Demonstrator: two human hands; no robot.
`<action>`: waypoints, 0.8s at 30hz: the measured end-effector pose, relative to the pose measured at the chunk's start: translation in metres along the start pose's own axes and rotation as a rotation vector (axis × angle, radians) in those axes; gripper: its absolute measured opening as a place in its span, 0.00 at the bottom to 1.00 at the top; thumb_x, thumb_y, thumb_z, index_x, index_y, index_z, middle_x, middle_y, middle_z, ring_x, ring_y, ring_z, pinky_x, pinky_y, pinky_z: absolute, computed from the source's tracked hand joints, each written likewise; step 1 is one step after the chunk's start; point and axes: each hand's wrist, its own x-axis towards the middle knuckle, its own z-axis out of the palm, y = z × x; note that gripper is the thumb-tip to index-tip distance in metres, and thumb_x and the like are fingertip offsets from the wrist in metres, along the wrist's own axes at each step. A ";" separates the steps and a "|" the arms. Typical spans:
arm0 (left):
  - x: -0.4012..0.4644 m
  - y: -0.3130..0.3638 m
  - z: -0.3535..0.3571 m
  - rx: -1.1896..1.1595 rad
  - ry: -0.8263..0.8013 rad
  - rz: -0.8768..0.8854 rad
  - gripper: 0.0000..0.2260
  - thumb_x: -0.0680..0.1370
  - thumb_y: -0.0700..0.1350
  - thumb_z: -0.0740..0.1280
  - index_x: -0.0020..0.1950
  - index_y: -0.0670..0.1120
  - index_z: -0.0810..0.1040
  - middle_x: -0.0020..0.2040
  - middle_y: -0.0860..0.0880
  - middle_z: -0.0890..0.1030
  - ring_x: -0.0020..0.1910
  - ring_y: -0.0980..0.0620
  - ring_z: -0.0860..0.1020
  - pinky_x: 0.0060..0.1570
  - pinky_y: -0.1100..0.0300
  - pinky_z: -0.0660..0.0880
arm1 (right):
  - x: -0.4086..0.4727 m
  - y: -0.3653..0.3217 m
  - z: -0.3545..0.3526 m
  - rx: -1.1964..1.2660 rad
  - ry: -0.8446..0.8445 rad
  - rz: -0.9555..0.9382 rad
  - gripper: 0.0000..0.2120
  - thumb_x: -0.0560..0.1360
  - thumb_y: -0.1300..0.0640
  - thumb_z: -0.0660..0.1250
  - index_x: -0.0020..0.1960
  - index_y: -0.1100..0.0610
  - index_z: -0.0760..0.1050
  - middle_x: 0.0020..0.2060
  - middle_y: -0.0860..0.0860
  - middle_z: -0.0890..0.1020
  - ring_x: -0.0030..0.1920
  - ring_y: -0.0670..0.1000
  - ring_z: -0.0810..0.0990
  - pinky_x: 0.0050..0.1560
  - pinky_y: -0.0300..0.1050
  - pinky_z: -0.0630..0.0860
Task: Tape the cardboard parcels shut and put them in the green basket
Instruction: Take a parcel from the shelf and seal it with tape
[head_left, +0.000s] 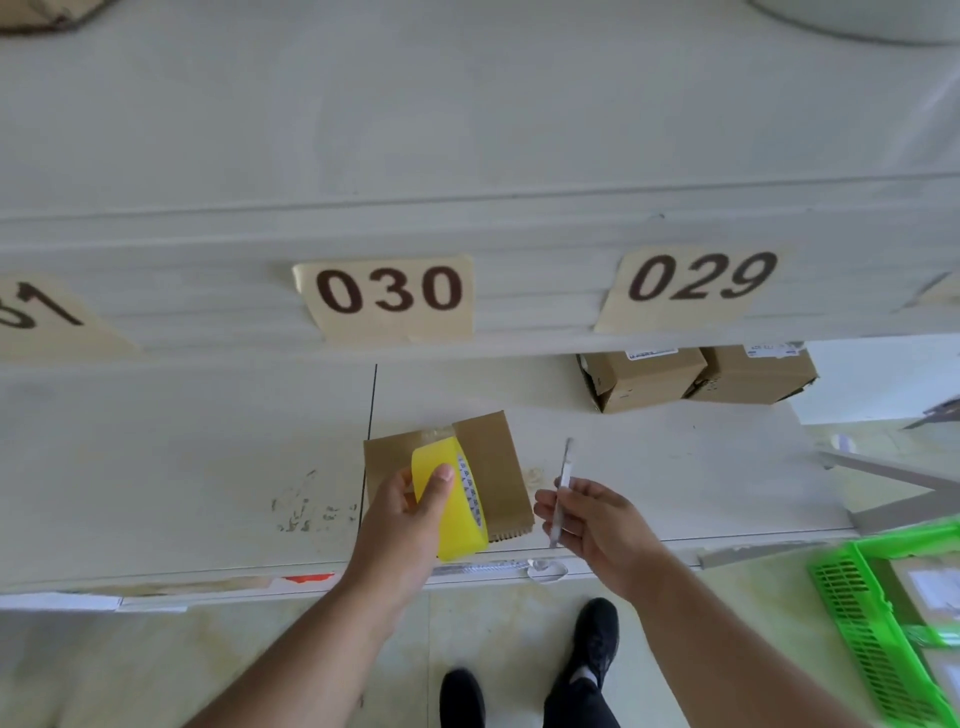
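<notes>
Currently gripping yellow tape roll (460, 501) in left hand (410, 512) over cardboard parcel (488, 462) on bench (182, 467), pinching thin blade (562, 493) in right hand (592, 517); risking blade slipping, tape creasing

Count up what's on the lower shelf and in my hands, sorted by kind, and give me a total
Cardboard parcels: 3, flat parcel, two boxes at the back
Yellow tape roll: 1, in left hand
Thin cutter: 1, in right hand
Total: 5
</notes>
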 end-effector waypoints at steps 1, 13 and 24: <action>0.000 -0.001 0.000 0.001 -0.004 0.001 0.14 0.81 0.63 0.63 0.54 0.54 0.76 0.47 0.53 0.79 0.44 0.57 0.78 0.37 0.60 0.70 | -0.001 -0.003 0.000 -0.002 0.018 -0.006 0.05 0.84 0.63 0.66 0.57 0.64 0.78 0.54 0.59 0.87 0.56 0.56 0.86 0.63 0.54 0.79; 0.000 -0.002 0.002 0.011 -0.006 -0.020 0.16 0.81 0.64 0.63 0.57 0.53 0.76 0.42 0.56 0.77 0.39 0.58 0.77 0.34 0.60 0.69 | -0.033 -0.042 0.027 -0.108 0.160 -0.281 0.12 0.84 0.67 0.57 0.57 0.60 0.78 0.50 0.55 0.88 0.48 0.58 0.88 0.48 0.55 0.83; 0.016 0.005 -0.011 -0.029 -0.103 -0.129 0.25 0.66 0.71 0.71 0.55 0.56 0.79 0.52 0.51 0.84 0.52 0.48 0.84 0.57 0.43 0.81 | -0.002 0.008 0.064 -0.590 0.395 -0.118 0.15 0.75 0.43 0.76 0.46 0.56 0.81 0.37 0.52 0.85 0.34 0.54 0.86 0.44 0.58 0.86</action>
